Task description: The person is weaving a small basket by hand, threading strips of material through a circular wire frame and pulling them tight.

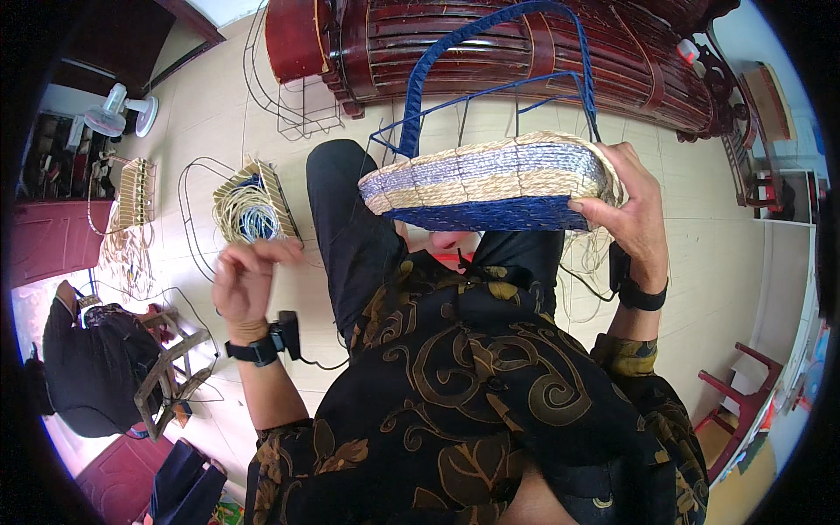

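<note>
Above my lap a partly woven basket [490, 179] is tilted on its side, its base toward me. Its sides are straw-coloured and silvery cord, its base dark blue. My right hand [626, 201] grips its right end, thumb on the lower edge and fingers behind. A blue-wrapped handle [423, 74] arches away beyond the bare wire rim. Off to the left, my left hand [254, 276] is raised apart from the basket, fingers bent together and slightly smeared; whatever they may pinch is too fine to make out. It is close to a container of coiled cords [252, 210].
A dark red carved wooden bench [455, 52] spans the far side, with a wire frame [302, 114] before it. At left are a white fan [122, 112], another basket [137, 191] and a seated person [92, 367]. A red stool [744, 402] stands at lower right.
</note>
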Tool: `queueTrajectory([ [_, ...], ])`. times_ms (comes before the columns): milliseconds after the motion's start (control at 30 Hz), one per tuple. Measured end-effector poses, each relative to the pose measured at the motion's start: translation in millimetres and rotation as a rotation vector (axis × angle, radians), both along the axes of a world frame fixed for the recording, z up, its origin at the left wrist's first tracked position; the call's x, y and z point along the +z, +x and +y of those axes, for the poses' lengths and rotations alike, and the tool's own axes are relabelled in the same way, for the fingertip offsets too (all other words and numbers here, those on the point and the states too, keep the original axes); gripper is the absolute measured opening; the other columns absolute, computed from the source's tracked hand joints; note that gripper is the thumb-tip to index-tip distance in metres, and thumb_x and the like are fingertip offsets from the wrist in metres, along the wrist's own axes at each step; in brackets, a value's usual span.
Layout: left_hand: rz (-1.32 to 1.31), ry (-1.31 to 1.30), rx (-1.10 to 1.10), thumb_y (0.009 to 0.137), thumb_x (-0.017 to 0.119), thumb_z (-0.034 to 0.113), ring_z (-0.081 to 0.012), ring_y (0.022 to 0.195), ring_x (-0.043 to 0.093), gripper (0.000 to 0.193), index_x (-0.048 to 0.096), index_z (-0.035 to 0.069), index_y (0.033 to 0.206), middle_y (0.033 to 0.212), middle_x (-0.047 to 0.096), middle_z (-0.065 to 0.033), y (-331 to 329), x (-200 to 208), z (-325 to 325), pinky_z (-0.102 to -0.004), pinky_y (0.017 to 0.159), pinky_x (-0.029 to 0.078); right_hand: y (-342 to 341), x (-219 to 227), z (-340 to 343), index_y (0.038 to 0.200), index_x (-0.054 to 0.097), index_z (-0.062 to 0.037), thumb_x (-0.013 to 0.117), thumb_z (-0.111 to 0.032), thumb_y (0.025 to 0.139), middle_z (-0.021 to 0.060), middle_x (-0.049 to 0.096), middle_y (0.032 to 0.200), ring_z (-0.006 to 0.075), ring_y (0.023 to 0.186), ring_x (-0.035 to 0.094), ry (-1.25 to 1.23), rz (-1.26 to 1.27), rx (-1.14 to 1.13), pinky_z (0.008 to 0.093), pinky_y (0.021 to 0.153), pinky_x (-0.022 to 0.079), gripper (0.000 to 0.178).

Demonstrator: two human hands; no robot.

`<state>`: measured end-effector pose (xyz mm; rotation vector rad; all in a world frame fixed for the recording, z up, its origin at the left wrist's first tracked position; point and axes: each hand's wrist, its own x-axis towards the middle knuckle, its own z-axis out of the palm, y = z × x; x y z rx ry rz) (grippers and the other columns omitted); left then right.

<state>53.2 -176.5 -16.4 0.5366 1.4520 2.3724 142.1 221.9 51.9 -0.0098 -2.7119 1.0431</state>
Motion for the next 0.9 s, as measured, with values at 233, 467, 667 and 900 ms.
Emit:
queueTrajectory([
  [233, 0.501, -0.701, 0.855, 0.090, 0.049, 0.010, -0.0156, 0.090, 0.060, 0.021, 0.061, -0.003, 0.101, 0.097, 0.064, -0.0124, -33.0, 52.1, 81.6, -0.0275, 0.079, 0.048, -6.8, -6.8, -4.3, 0.107, 0.060, 0.0010, 0.076, -0.020, 0.059, 0.0102, 0.059, 0.085, 0.0223, 0.081, 0.052, 0.000, 0.052, 0.064, 0.0309, 0.074, 0.043, 0.055],
  [467, -0.275, -0.344, -0.038, 0.086, 0.053, 0.010, -0.0222, 0.093, 0.058, 0.056, 0.028, -0.011, 0.132, 0.099, 0.060, -0.0184, -58.5, 21.1, 175.0, -0.0301, 0.074, 0.049, -11.8, -12.7, -9.9, 0.106, 0.060, 0.0014, 0.076, -0.024, 0.060, 0.0115, 0.060, 0.085, 0.0232, 0.082, 0.053, 0.000, 0.077, 0.062, 0.0318, 0.074, 0.044, 0.055],
  [667, -0.292, -0.087, -0.187, 0.089, 0.050, 0.011, -0.0211, 0.088, 0.056, 0.044, 0.037, -0.008, 0.126, 0.092, 0.059, -0.0139, -58.9, 2.9, 157.1, -0.0320, 0.079, 0.044, -13.6, -18.0, -11.1, 0.107, 0.059, 0.0026, 0.079, -0.026, 0.056, 0.0106, 0.059, 0.087, 0.0213, 0.082, 0.052, -0.003, 0.104, 0.066, 0.0304, 0.074, 0.042, 0.061],
  [900, -0.135, -0.502, -0.391, 0.086, 0.056, 0.009, -0.0099, 0.077, 0.056, 0.014, 0.062, -0.003, 0.090, 0.080, 0.061, -0.0041, 1.2, -17.2, 93.3, -0.0239, 0.072, 0.045, -25.7, -15.6, -23.8, 0.108, 0.061, -0.0020, 0.077, -0.025, 0.058, 0.0081, 0.058, 0.085, 0.0208, 0.082, 0.052, 0.016, 0.144, 0.136, 0.0321, 0.073, 0.043, 0.057],
])
